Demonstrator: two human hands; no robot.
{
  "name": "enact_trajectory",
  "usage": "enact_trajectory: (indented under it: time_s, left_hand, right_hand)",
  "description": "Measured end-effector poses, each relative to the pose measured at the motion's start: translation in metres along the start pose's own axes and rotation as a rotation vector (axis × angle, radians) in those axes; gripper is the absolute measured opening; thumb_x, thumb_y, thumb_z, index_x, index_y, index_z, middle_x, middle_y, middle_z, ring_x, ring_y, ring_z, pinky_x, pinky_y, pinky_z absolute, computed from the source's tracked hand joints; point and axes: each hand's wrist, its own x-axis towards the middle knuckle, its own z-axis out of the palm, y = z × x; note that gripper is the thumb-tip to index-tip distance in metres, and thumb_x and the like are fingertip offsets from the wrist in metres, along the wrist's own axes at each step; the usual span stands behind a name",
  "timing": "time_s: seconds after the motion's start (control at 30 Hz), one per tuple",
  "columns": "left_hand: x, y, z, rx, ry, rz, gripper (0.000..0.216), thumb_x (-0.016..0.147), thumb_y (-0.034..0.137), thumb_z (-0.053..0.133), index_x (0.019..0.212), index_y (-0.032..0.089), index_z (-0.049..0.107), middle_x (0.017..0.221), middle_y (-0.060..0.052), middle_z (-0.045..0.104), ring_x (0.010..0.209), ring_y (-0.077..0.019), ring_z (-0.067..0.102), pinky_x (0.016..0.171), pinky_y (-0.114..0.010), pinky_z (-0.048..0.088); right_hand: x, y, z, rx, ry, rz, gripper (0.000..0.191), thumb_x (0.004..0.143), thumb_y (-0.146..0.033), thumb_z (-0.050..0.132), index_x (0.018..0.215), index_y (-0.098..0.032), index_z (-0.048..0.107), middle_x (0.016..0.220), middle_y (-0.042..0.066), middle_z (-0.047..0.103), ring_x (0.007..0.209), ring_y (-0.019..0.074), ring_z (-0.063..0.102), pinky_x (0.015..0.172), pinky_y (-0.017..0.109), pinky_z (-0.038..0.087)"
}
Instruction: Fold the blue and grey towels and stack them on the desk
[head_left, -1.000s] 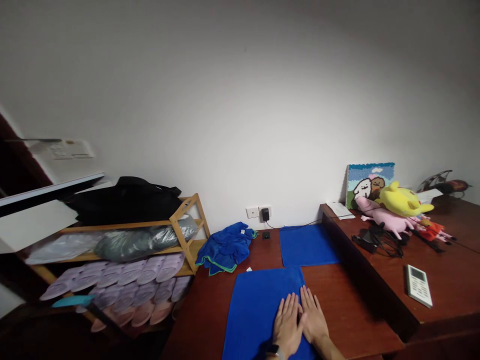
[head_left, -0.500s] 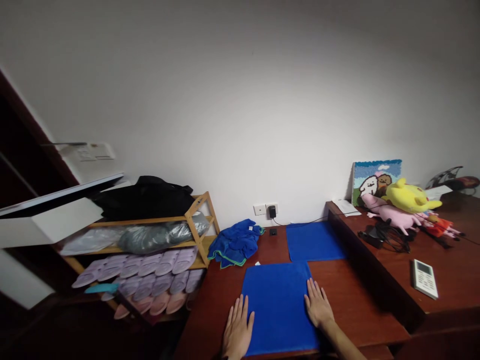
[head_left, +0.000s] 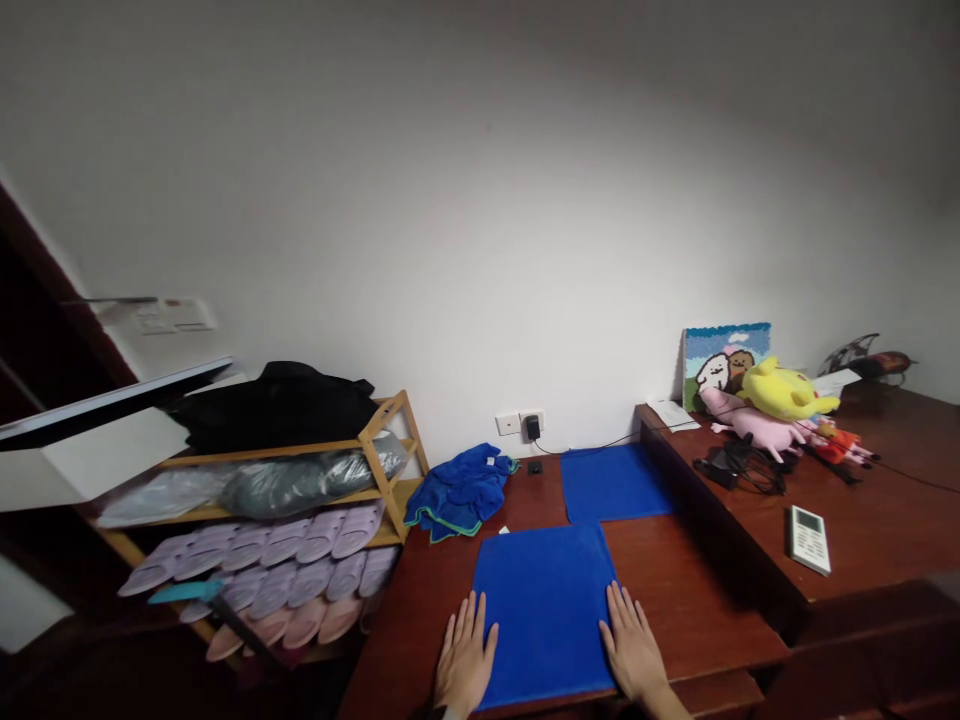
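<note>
- At your far left, a white box sits on top of a wooden rack, with a light switch on the wall above it.
- Beside the box, a black bag lies on the rack's top shelf; below it you see a plastic-wrapped bundle, then purple slippers and, lowest, pink slippers.
- Next to the rack, a crumpled blue cloth with a green edge lies at the back left of the brown table.
- Nearer to you, your left hand is spread palm down along the left edge of a smooth blue cloth, thumb toward the cloth, gripping nothing.
- That smooth blue cloth lies flat on the table in front of you, between your two hands, which are well apart.
- Behind it, a black plug sits in the wall socket.
- Slightly right of the plug, a second blue cloth lies flat near the wall.
- Your right hand is palm down at the right edge of the smooth blue cloth, fingers straight, also gripping nothing.
- Farther right, on a higher desk, a dog picture leans on the wall behind a pink toy and a yellow toy; black cables and a white remote lie nearer you.
</note>
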Motion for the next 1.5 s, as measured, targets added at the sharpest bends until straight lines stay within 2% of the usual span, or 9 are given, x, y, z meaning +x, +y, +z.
enact_trajectory:
  time_s: [0.13, 0.27, 0.43, 0.53, 0.8, 0.9, 1.07, 1.37, 1.5]
  left_hand:
    - [0.0, 0.031, -0.003, -0.036, 0.086, 0.18, 0.063, 0.104, 0.049, 0.029, 0.161, 0.023, 0.023, 0.168, -0.004, 0.02, 0.155, -0.0246, 0.022, 0.128, -0.048, 0.023]
    - [-0.003, 0.113, -0.004, -0.151, 0.09, 0.515, 0.062, 0.106, 0.049, 0.026, 0.162, 0.03, 0.007, 0.169, 0.001, 0.016, 0.155, -0.022, 0.022, 0.128, -0.045, 0.027]
    - [-0.002, 0.186, 0.018, -0.24, 0.024, 0.562, 0.058, 0.107, 0.048, 0.023, 0.161, 0.03, 0.01, 0.167, 0.002, 0.021, 0.154, -0.0226, 0.026, 0.128, -0.045, 0.028]
    - [0.001, 0.17, 0.035, -0.243, 0.001, 0.544, 0.06, 0.105, 0.054, 0.027, 0.16, 0.034, 0.016, 0.166, 0.003, 0.024, 0.153, -0.0244, 0.029, 0.127, -0.046, 0.029]
    - [-0.029, 0.017, 0.032, -0.096, 0.018, 0.145, 0.068, 0.101, 0.063, 0.029, 0.16, 0.031, 0.021, 0.167, 0.002, 0.021, 0.154, -0.0274, 0.023, 0.126, -0.051, 0.028]
    - [-0.045, -0.012, 0.024, -0.076, 0.006, 0.064, 0.069, 0.101, 0.061, 0.027, 0.161, 0.026, 0.021, 0.167, 0.0, 0.019, 0.155, -0.0241, 0.021, 0.127, -0.047, 0.027]
    - [-0.054, -0.011, 0.021, -0.076, 0.046, 0.04, 0.07, 0.102, 0.06, 0.028, 0.161, 0.024, 0.024, 0.167, -0.002, 0.019, 0.154, -0.0253, 0.021, 0.127, -0.048, 0.027]
    - [-0.05, -0.018, 0.028, -0.096, 0.035, 0.048, 0.068, 0.101, 0.058, 0.03, 0.16, 0.026, 0.027, 0.166, -0.001, 0.021, 0.154, -0.0259, 0.023, 0.127, -0.05, 0.027]
    - [-0.047, 0.008, 0.018, -0.088, 0.099, 0.078, 0.066, 0.101, 0.055, 0.031, 0.16, 0.025, 0.029, 0.166, -0.001, 0.021, 0.153, -0.0258, 0.025, 0.127, -0.047, 0.027]
  right_hand:
    - [0.0, 0.003, 0.003, 0.012, 0.029, -0.016, 0.071, 0.101, -0.055, 0.019, 0.161, -0.016, 0.023, 0.168, 0.002, 0.017, 0.157, 0.0225, 0.013, 0.129, 0.046, 0.012]
    - [0.0, 0.003, 0.005, 0.007, 0.021, -0.026, 0.071, 0.102, -0.054, 0.018, 0.161, -0.014, 0.023, 0.168, 0.004, 0.016, 0.157, 0.0229, 0.012, 0.129, 0.046, 0.011]
    - [0.004, 0.005, 0.008, -0.013, -0.006, -0.056, 0.065, 0.102, -0.049, 0.02, 0.16, -0.02, 0.029, 0.167, 0.001, 0.016, 0.156, 0.0234, 0.012, 0.129, 0.048, 0.011]
    - [0.008, 0.007, 0.011, -0.005, 0.001, -0.046, 0.067, 0.101, -0.052, 0.022, 0.159, -0.02, 0.032, 0.167, 0.001, 0.019, 0.156, 0.025, 0.014, 0.129, 0.047, 0.014]
    - [0.002, 0.005, 0.009, -0.004, 0.039, -0.03, 0.071, 0.101, -0.055, 0.018, 0.161, -0.016, 0.025, 0.167, 0.001, 0.017, 0.156, 0.0234, 0.012, 0.13, 0.047, 0.012]
    - [0.001, 0.002, 0.001, -0.04, -0.001, -0.023, 0.072, 0.101, -0.054, 0.018, 0.161, -0.013, 0.023, 0.168, 0.003, 0.015, 0.157, 0.0229, 0.012, 0.129, 0.046, 0.01]
    - [-0.001, 0.001, -0.008, -0.05, -0.035, -0.04, 0.073, 0.101, -0.054, 0.017, 0.161, -0.012, 0.02, 0.168, 0.002, 0.014, 0.157, 0.0217, 0.011, 0.129, 0.043, 0.011]
    - [-0.02, 0.012, 0.013, -0.056, 0.036, -0.041, 0.072, 0.101, -0.057, 0.019, 0.16, -0.017, 0.028, 0.167, 0.001, 0.017, 0.156, 0.0248, 0.015, 0.129, 0.047, 0.016]
    - [-0.021, 0.012, 0.014, -0.054, 0.05, -0.071, 0.069, 0.102, -0.053, 0.016, 0.16, -0.018, 0.027, 0.167, 0.0, 0.017, 0.156, 0.0249, 0.014, 0.129, 0.049, 0.015]
